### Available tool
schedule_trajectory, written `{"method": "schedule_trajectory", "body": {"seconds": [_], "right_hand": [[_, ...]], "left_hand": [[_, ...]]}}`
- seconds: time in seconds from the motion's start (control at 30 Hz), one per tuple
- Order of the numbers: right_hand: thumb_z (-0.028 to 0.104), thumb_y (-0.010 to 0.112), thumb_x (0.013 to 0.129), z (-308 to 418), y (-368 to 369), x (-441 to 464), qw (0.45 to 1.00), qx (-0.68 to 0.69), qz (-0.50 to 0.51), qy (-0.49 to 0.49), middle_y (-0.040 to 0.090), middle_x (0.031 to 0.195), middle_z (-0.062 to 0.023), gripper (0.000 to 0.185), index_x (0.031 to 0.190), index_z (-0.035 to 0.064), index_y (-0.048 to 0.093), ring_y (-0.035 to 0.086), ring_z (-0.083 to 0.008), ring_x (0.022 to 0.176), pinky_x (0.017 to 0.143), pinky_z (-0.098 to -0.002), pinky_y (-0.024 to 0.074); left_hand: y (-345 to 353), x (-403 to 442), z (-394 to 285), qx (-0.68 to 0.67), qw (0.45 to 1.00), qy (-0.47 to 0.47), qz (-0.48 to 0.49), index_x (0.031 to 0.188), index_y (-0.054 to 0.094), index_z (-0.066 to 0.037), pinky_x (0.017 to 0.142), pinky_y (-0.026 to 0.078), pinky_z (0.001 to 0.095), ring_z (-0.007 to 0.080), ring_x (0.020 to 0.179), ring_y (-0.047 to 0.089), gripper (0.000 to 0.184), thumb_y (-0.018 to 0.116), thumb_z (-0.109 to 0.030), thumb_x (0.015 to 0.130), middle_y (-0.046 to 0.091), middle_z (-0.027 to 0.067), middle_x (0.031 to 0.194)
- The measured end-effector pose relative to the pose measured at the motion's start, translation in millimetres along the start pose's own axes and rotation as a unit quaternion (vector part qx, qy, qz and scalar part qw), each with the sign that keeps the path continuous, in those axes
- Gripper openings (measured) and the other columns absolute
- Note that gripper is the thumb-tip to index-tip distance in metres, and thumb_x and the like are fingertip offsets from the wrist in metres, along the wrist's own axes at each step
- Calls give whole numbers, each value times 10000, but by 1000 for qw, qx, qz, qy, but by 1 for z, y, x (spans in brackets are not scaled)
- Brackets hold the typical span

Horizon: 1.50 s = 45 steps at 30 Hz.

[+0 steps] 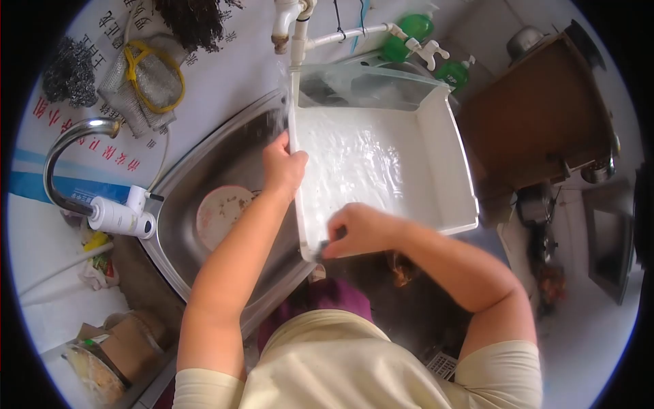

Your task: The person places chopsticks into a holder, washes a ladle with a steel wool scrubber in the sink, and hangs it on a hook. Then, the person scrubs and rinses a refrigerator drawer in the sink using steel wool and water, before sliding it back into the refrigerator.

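Note:
A large white plastic drawer (415, 170) with a clear front panel (368, 88) is held tilted over the right side of the steel sink, with water spread over its inside. My left hand (283, 167) grips its left wall, fingers wrapped round the edge. At the near left corner of the drawer, my right hand (351, 232) is closed on a small dark thing that I cannot make out. A white tap (285, 27) runs water just beyond the drawer's far left corner.
In the steel sink (184, 184) lies a round pinkish-white dish (221, 215) with bits on it. A curved chrome faucet (61, 153) stands at the left. Green bottles (415, 27) are behind the drawer. A brown cabinet (538, 109) and a wok lid are at the right.

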State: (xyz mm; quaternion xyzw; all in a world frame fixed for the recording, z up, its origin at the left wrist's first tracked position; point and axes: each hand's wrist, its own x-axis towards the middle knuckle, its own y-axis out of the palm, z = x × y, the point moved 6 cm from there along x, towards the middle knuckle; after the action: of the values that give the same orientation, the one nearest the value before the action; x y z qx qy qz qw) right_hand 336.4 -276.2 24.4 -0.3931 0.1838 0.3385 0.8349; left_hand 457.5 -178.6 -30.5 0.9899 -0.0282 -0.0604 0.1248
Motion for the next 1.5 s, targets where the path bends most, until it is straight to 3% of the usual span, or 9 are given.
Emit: {"method": "schedule_trajectory", "body": {"seconds": [0.1, 0.2, 0.23, 0.3, 0.53, 0.97, 1.1, 1.4, 1.5], "right_hand": [[336, 701, 678, -60, -21, 9, 988, -157, 5, 9, 608, 722, -135, 300, 694, 44, 633, 574, -272, 687, 611, -366, 442], [322, 663, 729, -61, -34, 35, 983, -33, -169, -67, 593, 947, -171, 309, 873, 50, 642, 557, -299, 893, 747, -371, 447], [317, 606, 783, -68, -5, 54, 957, -151, -141, -202, 470, 1210, -188, 405, 1102, 69, 570, 436, -311, 1128, 939, -386, 363], [340, 569, 806, -63, 40, 64, 877, -414, -55, -236, 359, 1346, -142, 489, 1219, 91, 487, 312, -291, 1252, 1051, -405, 240], [355, 587, 774, -71, -1, 84, 839, -404, -214, -295, 346, 1369, -39, 432, 1187, 253, 511, 284, -246, 1283, 1075, -430, 207], [324, 560, 794, -74, -99, 163, 825, -307, -471, -49, 447, 1176, -58, 416, 1198, 238, 507, 378, -253, 1121, 911, -431, 300], [362, 501, 839, -76, -87, 159, 852, -298, -431, -18, 418, 1247, -70, 389, 1205, 235, 525, 329, -271, 1191, 965, -452, 262], [317, 467, 878, -70, 20, 90, 912, -360, -108, -167, 269, 1406, -53, 344, 1176, 158, 533, 167, -320, 1319, 1045, -536, 184], [201, 471, 857, -75, 38, 68, 870, -419, -25, -259, 218, 1443, -28, 351, 1200, 261, 512, 120, -307, 1349, 1063, -512, 192]], "left_hand": [[-7, 5, 6, 18, 1000, 19, 7, 967, 600, 25, 550, 393, 220, 71, 619, 482, 346, 462, 74, 654, 585, 31, 744], [-1, -4, -4, 30, 999, -40, 16, 1097, 568, 36, 619, 400, 190, 61, 699, 508, 469, 433, 103, 653, 596, 14, 861], [-2, -2, -1, 32, 999, -38, 17, 1104, 564, 37, 622, 396, 185, 58, 705, 506, 473, 434, 103, 654, 593, 12, 870], [-5, 1, 5, 39, 998, -35, 19, 1117, 555, 37, 629, 388, 175, 52, 717, 500, 483, 435, 102, 654, 587, 9, 889], [0, -6, -3, 2, 999, -33, -6, 1089, 555, 29, 638, 402, 199, 65, 720, 504, 427, 457, 68, 675, 591, 32, 857], [-1, -3, -2, -21, 999, -35, 11, 1115, 554, 15, 609, 411, 194, 61, 698, 506, 455, 452, 69, 676, 583, 11, 836], [-6, 1, 6, 21, 999, -13, 27, 1100, 571, 20, 613, 415, 199, 67, 696, 518, 447, 453, 62, 670, 598, 22, 837], [-6, 2, 5, -12, 1000, -12, -1, 1104, 572, 35, 602, 402, 204, 62, 679, 501, 468, 469, 66, 648, 593, 24, 816], [-8, 3, 8, -10, 1000, -19, 4, 1088, 579, 35, 580, 388, 205, 61, 661, 487, 455, 476, 64, 646, 586, 18, 804]]}}
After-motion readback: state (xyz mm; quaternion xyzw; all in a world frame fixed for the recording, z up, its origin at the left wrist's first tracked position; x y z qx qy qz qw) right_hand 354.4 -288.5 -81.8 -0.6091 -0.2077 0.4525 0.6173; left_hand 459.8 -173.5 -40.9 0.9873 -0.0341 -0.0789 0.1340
